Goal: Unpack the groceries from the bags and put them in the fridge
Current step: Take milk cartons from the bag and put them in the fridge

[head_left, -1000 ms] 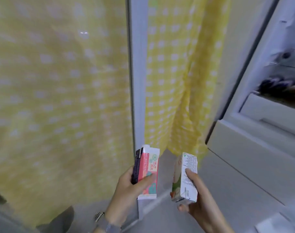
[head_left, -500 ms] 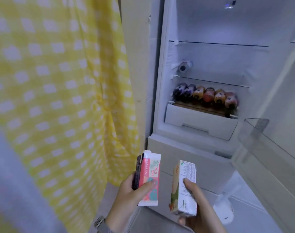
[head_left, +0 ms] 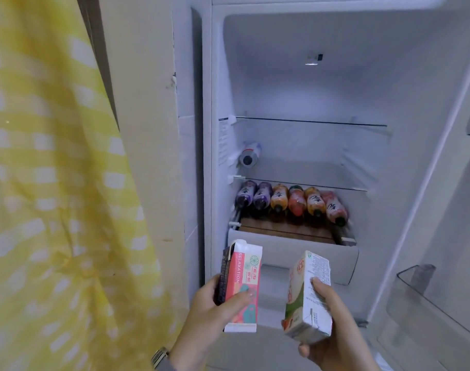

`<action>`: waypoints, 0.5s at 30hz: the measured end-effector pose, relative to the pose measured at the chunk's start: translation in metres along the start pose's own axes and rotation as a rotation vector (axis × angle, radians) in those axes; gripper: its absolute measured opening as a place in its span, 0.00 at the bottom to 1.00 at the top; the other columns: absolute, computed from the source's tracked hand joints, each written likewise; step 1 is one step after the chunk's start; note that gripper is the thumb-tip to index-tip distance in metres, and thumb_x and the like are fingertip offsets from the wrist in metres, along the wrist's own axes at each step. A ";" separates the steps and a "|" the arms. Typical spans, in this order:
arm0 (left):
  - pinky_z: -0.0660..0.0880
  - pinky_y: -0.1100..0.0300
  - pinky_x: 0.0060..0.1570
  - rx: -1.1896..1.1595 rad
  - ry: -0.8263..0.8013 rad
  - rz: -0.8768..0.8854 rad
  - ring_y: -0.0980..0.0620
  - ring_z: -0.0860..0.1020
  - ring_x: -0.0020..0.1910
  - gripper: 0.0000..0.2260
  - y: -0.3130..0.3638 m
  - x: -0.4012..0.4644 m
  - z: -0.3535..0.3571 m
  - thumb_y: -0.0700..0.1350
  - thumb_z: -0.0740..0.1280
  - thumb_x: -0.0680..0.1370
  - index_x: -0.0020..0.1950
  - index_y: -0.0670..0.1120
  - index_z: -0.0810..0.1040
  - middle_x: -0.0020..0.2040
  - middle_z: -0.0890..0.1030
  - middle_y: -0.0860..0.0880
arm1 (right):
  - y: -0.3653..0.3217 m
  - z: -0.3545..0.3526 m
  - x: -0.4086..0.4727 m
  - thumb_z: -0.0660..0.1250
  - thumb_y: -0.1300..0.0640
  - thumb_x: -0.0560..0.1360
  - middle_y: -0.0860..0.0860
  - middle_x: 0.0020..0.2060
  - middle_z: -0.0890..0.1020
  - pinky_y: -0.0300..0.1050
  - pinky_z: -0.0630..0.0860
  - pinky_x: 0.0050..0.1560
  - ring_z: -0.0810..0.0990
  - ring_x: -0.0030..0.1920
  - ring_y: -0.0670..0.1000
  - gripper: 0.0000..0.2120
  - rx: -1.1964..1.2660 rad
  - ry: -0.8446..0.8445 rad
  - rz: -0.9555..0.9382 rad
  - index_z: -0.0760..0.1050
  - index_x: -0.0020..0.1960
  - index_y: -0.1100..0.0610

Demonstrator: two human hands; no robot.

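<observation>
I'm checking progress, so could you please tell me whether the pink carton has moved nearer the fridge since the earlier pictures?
Yes. The pink carton now overlaps the fridge's white drawer; earlier it stood before the yellow curtain.

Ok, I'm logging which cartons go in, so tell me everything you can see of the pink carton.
The pink carton is a tall, slim paperboard drink box, coral pink with a white top and base, "RELAXATION" printed down its side, a flower mark and teal shapes. It stands nearly upright in front of the open fridge, below the drawer. The left hand holds it from the left with the thumb across its front, together with a dark carton pressed against its left side.
</observation>
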State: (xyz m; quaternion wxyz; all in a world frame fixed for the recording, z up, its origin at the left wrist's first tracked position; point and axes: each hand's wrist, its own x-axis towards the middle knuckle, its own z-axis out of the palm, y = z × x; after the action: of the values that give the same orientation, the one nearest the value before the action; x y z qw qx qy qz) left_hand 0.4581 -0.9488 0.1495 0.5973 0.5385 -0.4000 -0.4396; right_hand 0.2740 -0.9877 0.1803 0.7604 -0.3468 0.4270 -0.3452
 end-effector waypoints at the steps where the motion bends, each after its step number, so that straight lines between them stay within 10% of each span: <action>1: 0.79 0.60 0.41 -0.005 -0.011 -0.004 0.51 0.84 0.46 0.30 0.002 0.015 0.001 0.56 0.76 0.53 0.52 0.48 0.80 0.46 0.86 0.50 | -0.007 0.000 0.010 0.71 0.47 0.65 0.62 0.41 0.78 0.42 0.67 0.21 0.77 0.37 0.61 0.24 -0.016 0.016 -0.013 0.75 0.53 0.63; 7: 0.78 0.65 0.37 -0.031 -0.064 0.035 0.54 0.84 0.44 0.23 0.020 0.104 0.018 0.49 0.77 0.57 0.51 0.50 0.79 0.44 0.86 0.53 | -0.059 -0.014 0.082 0.81 0.52 0.41 0.60 0.32 0.77 0.43 0.69 0.25 0.74 0.28 0.55 0.44 -0.202 0.061 -0.201 0.77 0.55 0.64; 15: 0.80 0.61 0.44 -0.065 -0.063 0.134 0.51 0.84 0.47 0.21 0.049 0.214 0.055 0.49 0.74 0.62 0.53 0.49 0.80 0.47 0.86 0.50 | -0.173 -0.020 0.178 0.75 0.45 0.65 0.53 0.41 0.84 0.47 0.74 0.38 0.80 0.40 0.54 0.15 -0.234 0.231 -0.538 0.82 0.48 0.51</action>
State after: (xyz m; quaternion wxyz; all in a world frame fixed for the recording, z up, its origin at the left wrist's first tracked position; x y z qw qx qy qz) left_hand 0.4729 -1.1680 0.2046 0.6297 0.4765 -0.4393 -0.4283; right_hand 0.2871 -1.2290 0.2412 0.5435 -0.4908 0.4402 -0.5195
